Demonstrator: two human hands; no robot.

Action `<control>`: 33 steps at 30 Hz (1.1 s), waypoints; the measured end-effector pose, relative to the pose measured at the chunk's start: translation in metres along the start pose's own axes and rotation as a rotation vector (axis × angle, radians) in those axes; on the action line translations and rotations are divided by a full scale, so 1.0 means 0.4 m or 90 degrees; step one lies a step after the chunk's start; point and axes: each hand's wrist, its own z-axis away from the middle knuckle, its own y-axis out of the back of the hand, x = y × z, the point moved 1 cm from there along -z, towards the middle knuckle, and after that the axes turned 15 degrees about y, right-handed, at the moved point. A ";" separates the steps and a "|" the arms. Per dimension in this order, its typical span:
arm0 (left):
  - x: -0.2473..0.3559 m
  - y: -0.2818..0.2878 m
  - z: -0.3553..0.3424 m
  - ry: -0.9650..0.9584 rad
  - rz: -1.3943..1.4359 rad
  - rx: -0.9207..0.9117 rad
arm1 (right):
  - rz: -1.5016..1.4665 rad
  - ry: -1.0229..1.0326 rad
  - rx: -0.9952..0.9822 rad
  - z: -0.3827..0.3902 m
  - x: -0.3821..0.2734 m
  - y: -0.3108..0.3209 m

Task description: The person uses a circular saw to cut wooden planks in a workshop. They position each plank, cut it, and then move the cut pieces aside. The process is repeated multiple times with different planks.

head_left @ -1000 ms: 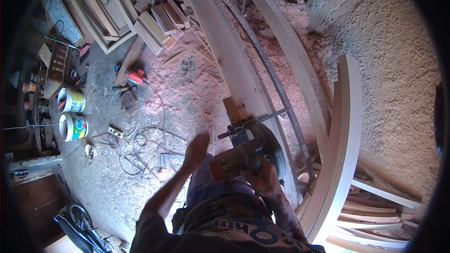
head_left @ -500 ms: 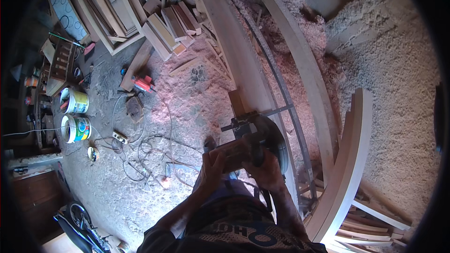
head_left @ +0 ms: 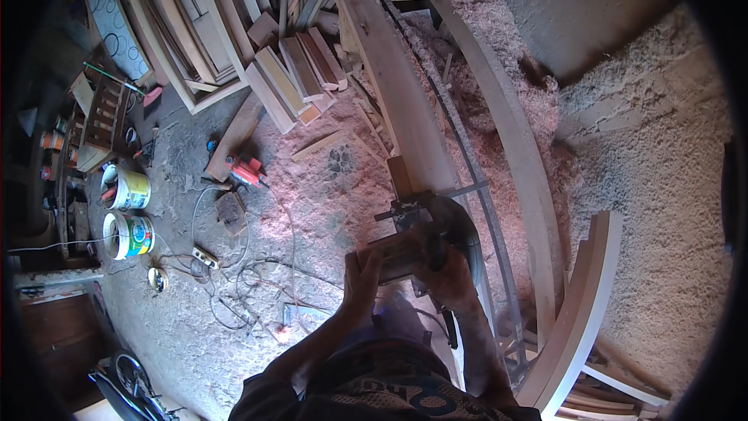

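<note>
Both my hands are on a dark circular saw (head_left: 409, 243), which rests on a long, wide plank (head_left: 417, 121). My left hand (head_left: 361, 277) is closed round the motor body at the saw's left end. My right hand (head_left: 447, 277) wraps round the rear handle, beside the round blade guard (head_left: 460, 234); some of its fingers are hidden behind the tool. A thin metal bar (head_left: 470, 188) crosses the plank at the saw's front. Just ahead of the saw, a short brown wood strip (head_left: 400, 178) lies along the plank's left edge. The blade is out of sight.
A dark metal rail (head_left: 460, 132) and a curved beam (head_left: 514, 117) run along the plank's right side. Curved wood pieces (head_left: 580, 296) stand at the near right. Cables (head_left: 257, 273), a red power tool (head_left: 248, 171) and buckets (head_left: 128, 235) sit on the dusty floor at left.
The view has tilted, so the floor and planks sit lower in the picture. Relative to the plank, the saw appears slightly farther forward. Both hands keep their grip.
</note>
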 end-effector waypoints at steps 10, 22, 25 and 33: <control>0.237 0.027 -0.226 -0.018 0.096 0.083 | 0.023 0.039 -0.012 -0.334 -0.036 -0.042; 0.501 0.082 -0.474 -0.078 0.197 0.105 | 0.036 0.037 -0.011 -0.706 -0.106 -0.082; 0.597 0.085 -0.532 -0.072 0.251 0.077 | 0.007 0.001 -0.020 -0.809 -0.150 -0.079; 0.749 0.148 -0.737 -0.102 0.300 0.055 | 0.049 -0.005 -0.031 -1.079 -0.225 -0.112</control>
